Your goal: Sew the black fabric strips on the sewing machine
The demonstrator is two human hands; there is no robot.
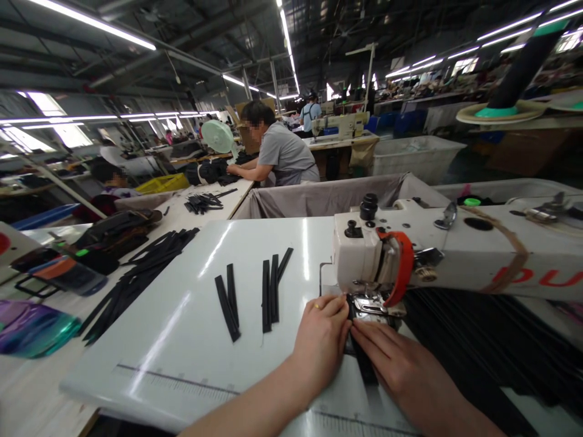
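Observation:
A narrow black fabric strip [364, 363] lies under the needle area of a white sewing machine [359, 258]. My left hand [322, 331] is closed at the strip's left side, fingertips pressed together close to the presser foot. On the other side, my right hand [401, 358] has its fingers together and its fingertips on the strip's edge. Both hands partly hide the strip. Several short black strips [268, 294] lie on the pale table [182, 346] to the left. Long black fabric pieces [492, 346] are piled under the machine arm.
A heap of long black strips [146, 273] lies on the left-hand table, near a purple-green bottle [39, 328] and a clear container [75, 274]. A co-worker [285, 152] bends over black pieces beyond. A thread cone [519, 73] stands at upper right; a white bin [414, 161] stands behind.

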